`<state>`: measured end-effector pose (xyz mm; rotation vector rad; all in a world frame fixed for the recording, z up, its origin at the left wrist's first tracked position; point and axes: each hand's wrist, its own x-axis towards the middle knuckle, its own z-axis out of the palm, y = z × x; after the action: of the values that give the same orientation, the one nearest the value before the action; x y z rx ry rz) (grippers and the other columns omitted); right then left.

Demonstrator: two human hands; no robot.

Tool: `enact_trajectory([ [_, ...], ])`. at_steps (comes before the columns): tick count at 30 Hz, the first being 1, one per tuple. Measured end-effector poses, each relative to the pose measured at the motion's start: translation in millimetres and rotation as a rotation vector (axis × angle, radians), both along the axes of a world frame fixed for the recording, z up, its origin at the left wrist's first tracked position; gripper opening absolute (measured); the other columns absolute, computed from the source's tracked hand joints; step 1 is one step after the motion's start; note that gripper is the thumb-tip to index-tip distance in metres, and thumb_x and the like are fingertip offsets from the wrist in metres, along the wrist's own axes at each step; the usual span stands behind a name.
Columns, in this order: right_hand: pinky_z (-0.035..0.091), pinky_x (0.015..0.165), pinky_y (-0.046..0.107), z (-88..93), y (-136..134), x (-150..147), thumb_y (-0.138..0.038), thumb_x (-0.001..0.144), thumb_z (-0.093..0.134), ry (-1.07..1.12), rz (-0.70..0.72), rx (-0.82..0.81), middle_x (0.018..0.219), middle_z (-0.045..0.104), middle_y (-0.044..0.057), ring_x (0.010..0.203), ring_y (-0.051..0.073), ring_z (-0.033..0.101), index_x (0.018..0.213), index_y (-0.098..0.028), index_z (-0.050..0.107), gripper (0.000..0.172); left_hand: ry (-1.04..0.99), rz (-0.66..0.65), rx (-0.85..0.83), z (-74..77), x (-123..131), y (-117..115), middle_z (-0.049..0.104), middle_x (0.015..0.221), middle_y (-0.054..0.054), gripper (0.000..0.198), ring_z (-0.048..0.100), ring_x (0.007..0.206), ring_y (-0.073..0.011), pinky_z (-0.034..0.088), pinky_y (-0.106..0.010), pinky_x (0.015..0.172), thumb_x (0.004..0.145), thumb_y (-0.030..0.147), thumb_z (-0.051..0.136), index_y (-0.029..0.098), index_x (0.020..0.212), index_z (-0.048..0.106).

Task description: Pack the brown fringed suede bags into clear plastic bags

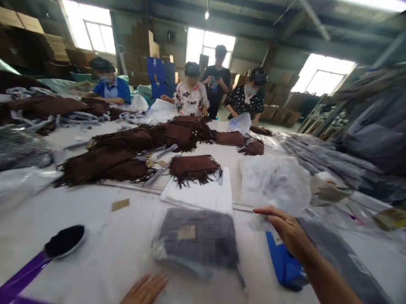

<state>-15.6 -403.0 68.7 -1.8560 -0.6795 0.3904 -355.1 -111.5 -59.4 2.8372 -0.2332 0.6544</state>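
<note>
1. Your two hands are out: the left hand (138, 300) lies flat and released on the table (93, 269), just beside one bagged grey garment (198, 239).
2. Your right hand (286, 229) reaches, fingers loose, to a heap of clear bags (273, 180); whether it grasps any, you cannot tell.
3. One brown fringed piece (194, 167) lies on white sheets (202, 195).
4. Four people (191, 95) stand at the far end.

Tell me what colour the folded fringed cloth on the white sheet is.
Dark brown. The fringed cloth shows clearly in the head view, mid-table.
</note>
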Motion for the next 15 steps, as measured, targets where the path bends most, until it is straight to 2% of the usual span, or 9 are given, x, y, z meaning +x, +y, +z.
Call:
enact_trajectory([
  [2, 0.036, 0.099, 0.038, -9.7, 1.1, -45.4, -0.046, 0.082, 0.055, 0.006, 0.088, -0.018, 0.105, 0.066, 0.006, 0.110, 0.027, 0.052, 0.092, -0.024, 0.072, 0.030, 0.153, -0.057, -0.003, 7.2, -0.4, -14.2, 0.055, 0.130, -0.007, 0.056, 0.054, 0.117, -0.0221, 0.043, -0.040, 0.105, 0.080, 0.013, 0.054, 0.020, 0.135, 0.044],
  [4, 0.042, 0.093, 0.036, -25.4, 3.9, -91.8, -0.045, 0.084, 0.055, 0.091, 0.114, -0.013, 0.097, 0.067, 0.007, 0.103, 0.027, 0.057, 0.081, -0.023, 0.072, 0.028, 0.186, -0.124, -0.093, 12.1, 8.1, -24.7, 0.062, 0.120, -0.008, 0.033, 0.055, 0.116, -0.0227, 0.038, -0.046, 0.107, 0.085, 0.011, 0.048, 0.018, 0.116, 0.058],
  [6, 0.047, 0.084, 0.033, -44.3, 7.8, -137.3, -0.042, 0.083, 0.058, 0.171, 0.153, -0.022, 0.092, 0.067, 0.007, 0.095, 0.024, 0.061, 0.083, -0.024, 0.072, 0.023, 0.138, -0.120, -0.236, 15.5, 18.3, -30.0, 0.065, 0.112, -0.009, 0.022, 0.058, 0.111, -0.0206, 0.045, -0.040, 0.103, 0.090, 0.012, 0.045, 0.016, 0.103, 0.062],
  [9, 0.048, 0.086, 0.032, -70.5, 18.1, -193.7, -0.038, 0.083, 0.060, 0.210, 0.361, 0.016, 0.099, 0.066, 0.006, 0.097, 0.022, 0.061, 0.099, -0.027, 0.070, 0.022, 0.040, -0.041, -0.419, 23.8, 27.5, -31.6, 0.062, 0.118, -0.012, 0.021, 0.058, 0.112, -0.0185, 0.051, -0.032, 0.096, 0.092, 0.015, 0.045, 0.014, 0.107, 0.060],
  [12, 0.040, 0.100, 0.037, -87.1, 38.9, -219.5, -0.035, 0.086, 0.056, 0.230, 0.547, 0.016, 0.122, 0.059, 0.005, 0.115, 0.022, 0.053, 0.115, -0.029, 0.063, 0.030, -0.054, -0.018, -0.504, 38.0, 30.7, -31.8, 0.058, 0.124, -0.012, 0.024, 0.055, 0.117, -0.0183, 0.049, -0.034, 0.099, 0.092, 0.012, 0.047, 0.015, 0.112, 0.058],
  [13, 0.037, 0.104, 0.040, -90.9, 49.1, -219.2, -0.033, 0.086, 0.055, 0.217, 0.568, -0.011, 0.127, 0.056, 0.005, 0.119, 0.023, 0.049, 0.122, -0.029, 0.058, 0.036, -0.084, -0.031, -0.510, 43.1, 31.5, -32.6, 0.058, 0.125, -0.012, 0.025, 0.054, 0.118, -0.0186, 0.049, -0.035, 0.100, 0.091, 0.011, 0.047, 0.015, 0.114, 0.057],
  [15, 0.037, 0.104, 0.044, -97.8, 73.6, -205.8, -0.033, 0.086, 0.056, 0.111, 0.498, -0.083, 0.130, 0.054, 0.006, 0.120, 0.025, 0.048, 0.128, -0.025, 0.052, 0.042, -0.147, -0.076, -0.494, 52.3, 33.0, -36.1, 0.056, 0.127, -0.013, 0.029, 0.052, 0.120, -0.0198, 0.049, -0.037, 0.100, 0.091, 0.009, 0.047, 0.015, 0.118, 0.056],
])
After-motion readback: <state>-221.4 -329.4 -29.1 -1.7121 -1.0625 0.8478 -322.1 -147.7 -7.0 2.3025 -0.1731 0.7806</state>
